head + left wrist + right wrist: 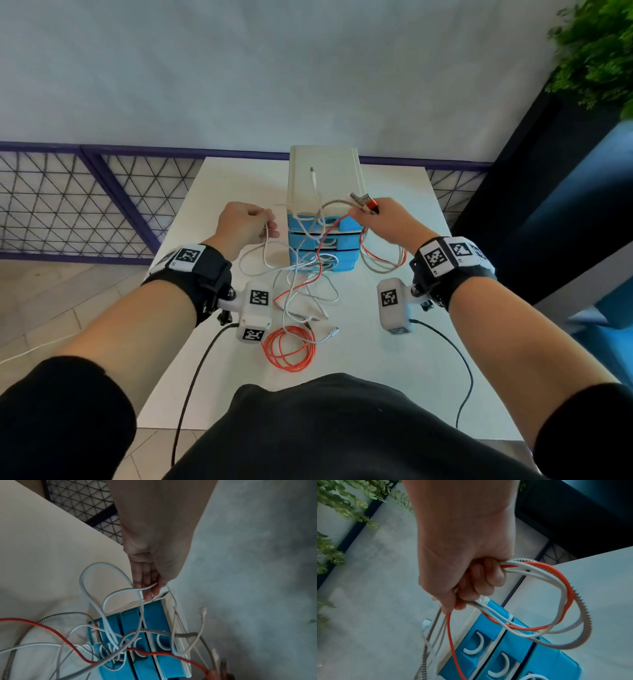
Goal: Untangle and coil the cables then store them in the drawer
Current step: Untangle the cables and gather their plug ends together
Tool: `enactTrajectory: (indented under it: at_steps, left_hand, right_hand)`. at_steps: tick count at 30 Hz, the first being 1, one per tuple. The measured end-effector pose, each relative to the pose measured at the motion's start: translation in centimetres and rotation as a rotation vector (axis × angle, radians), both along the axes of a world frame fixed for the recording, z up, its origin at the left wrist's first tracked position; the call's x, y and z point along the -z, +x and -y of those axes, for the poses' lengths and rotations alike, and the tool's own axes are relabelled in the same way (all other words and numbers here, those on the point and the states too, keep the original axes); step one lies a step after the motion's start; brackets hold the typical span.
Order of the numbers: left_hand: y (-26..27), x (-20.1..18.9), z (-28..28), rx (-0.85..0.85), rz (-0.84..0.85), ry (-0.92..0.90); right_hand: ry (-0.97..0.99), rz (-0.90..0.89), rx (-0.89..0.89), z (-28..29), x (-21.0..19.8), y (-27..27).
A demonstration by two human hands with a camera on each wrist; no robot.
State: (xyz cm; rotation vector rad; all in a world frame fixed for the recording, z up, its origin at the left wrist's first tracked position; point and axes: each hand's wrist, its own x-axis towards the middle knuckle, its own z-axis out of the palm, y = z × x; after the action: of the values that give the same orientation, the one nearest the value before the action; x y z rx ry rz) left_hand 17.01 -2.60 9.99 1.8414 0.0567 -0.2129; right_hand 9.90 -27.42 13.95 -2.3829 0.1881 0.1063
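Note:
A cream drawer unit (322,178) with three shut blue drawers (154,628) (505,655) stands mid-table. Orange, white and braided silver cables hang tangled (305,281) across its front. My left hand (270,226) (149,588) pinches a white cable (102,601) left of the unit. My right hand (368,214) (476,588) grips a coiled bundle of orange, white and braided cable (565,601) at the unit's right, with plugs (363,200) sticking out above the fist. An orange coil (289,349) lies on the table in front. One white plug end (312,174) rests on the unit's top.
The white table (394,359) is narrow, with floor on both sides. A purple-framed mesh fence (102,205) runs behind it. A plant (596,51) and dark blue furniture (565,222) stand at the right. Black wrist-camera cords (191,383) hang over the table's near edge.

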Motion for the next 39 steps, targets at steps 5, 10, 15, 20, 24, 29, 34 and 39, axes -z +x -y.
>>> enactTrajectory:
  at_steps: [5,10,15,20,24,29,34,39]
  left_hand:
    - [0.0,0.2,-1.1,-0.105,-0.097,-0.047]
    - [-0.1,-0.3,-1.6,-0.124,-0.101,-0.066]
    - [-0.8,-2.1,-0.9,0.158,-0.123,-0.003]
    - [-1.1,-1.7,-1.4,0.205,0.111,0.359]
    - [-0.8,-0.7,-0.8,0.242,0.18,0.62]
    - [-2.0,-0.7,1.8,0.394,0.255,0.818]
    - [-2.3,-0.5,2.0,0.406,0.29,0.939]
    - [-2.8,0.6,2.1,0.56,0.263,1.034]
  right_hand:
    - [-0.082,-0.146,-0.067,0.9,0.0,-0.7]
    - [-0.135,-0.216,-0.082,1.1,0.4,-1.0]
    - [-0.185,-0.185,-0.02,1.1,0.7,-0.7]
    - [-0.108,-0.142,0.063,1.9,-0.1,-0.5]
    - [0.105,-0.094,0.005,0.4,-1.0,-0.7]
    - [0.189,-0.033,-0.16,-2.7,-2.7,-0.6]
    - [0.181,0.015,-0.19,-4.0,-3.4,-0.3]
    - [0.217,0.143,-0.139,-4.6,-3.9,0.2]
